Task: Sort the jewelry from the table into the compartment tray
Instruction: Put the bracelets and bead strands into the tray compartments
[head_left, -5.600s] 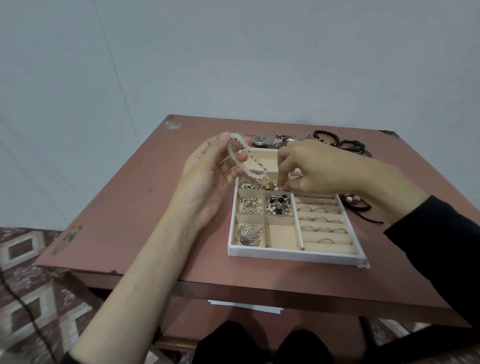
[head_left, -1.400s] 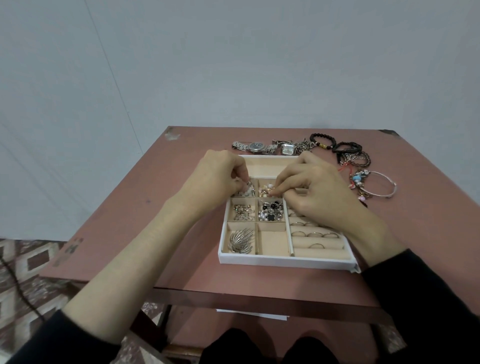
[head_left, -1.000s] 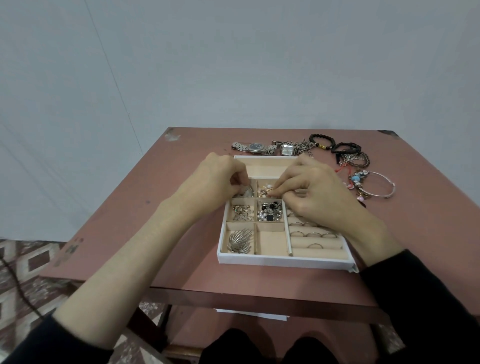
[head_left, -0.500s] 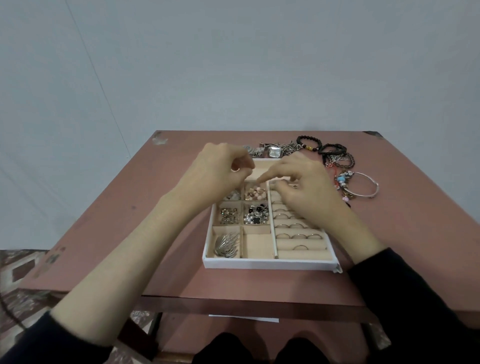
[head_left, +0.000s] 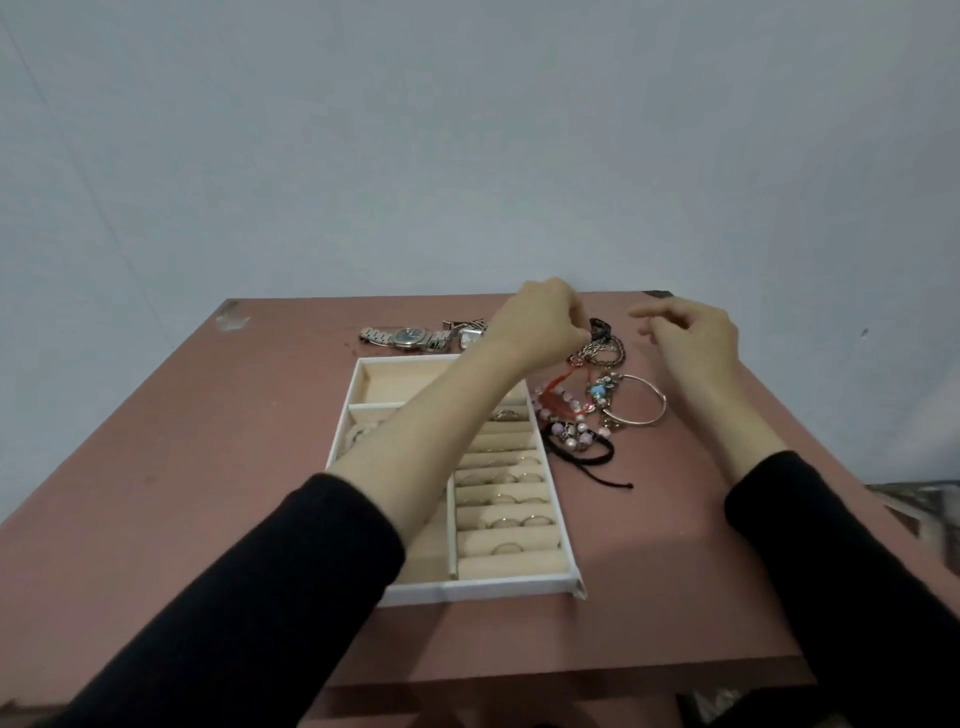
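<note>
The person's left hand (head_left: 540, 322) reaches across the white compartment tray with beige lining (head_left: 457, 584) to the far edge of the reddish-brown table (head_left: 156, 467), its fingers curled together beside a black bracelet (head_left: 600, 327); whether they pinch it cannot be told. The right hand (head_left: 696, 338) hovers near the far right corner, fingers loosely spread, holding nothing. Between them lie a tangle of chain bracelets (head_left: 605, 356), a silver bangle (head_left: 641, 400) and pink beaded strands (head_left: 566, 423). A silver wristwatch (head_left: 405, 336) rests beyond the tray.
</note>
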